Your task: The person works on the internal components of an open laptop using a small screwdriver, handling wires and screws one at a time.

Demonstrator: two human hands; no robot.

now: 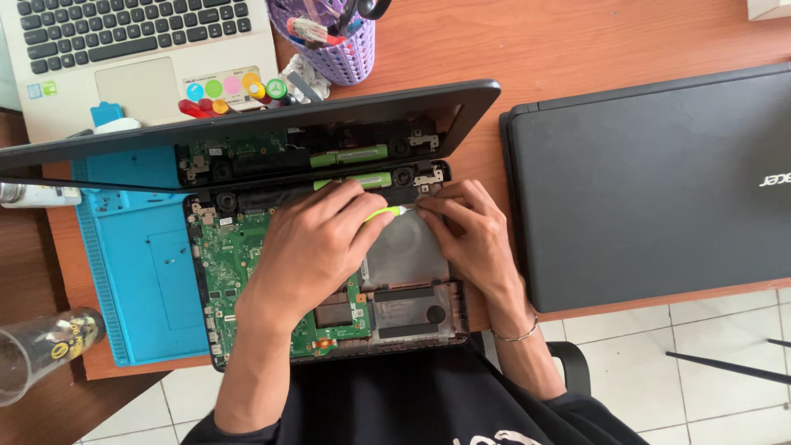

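hands: left (317, 247) grips one green screwdriver (381, 213); right (465, 235) pinches its tip | laptops: three; one opened (247, 272)

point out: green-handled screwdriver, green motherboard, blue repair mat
green-handled screwdriver (385, 213): head view, on its lime handle between the fingers.
green motherboard (232, 259): head view, on bare board left of the hand.
blue repair mat (144, 272): head view, on its flat middle.

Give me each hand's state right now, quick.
Left hand: closed on a green-handled screwdriver.
Right hand: fingertips at the screwdriver's tip; grip cannot be told.
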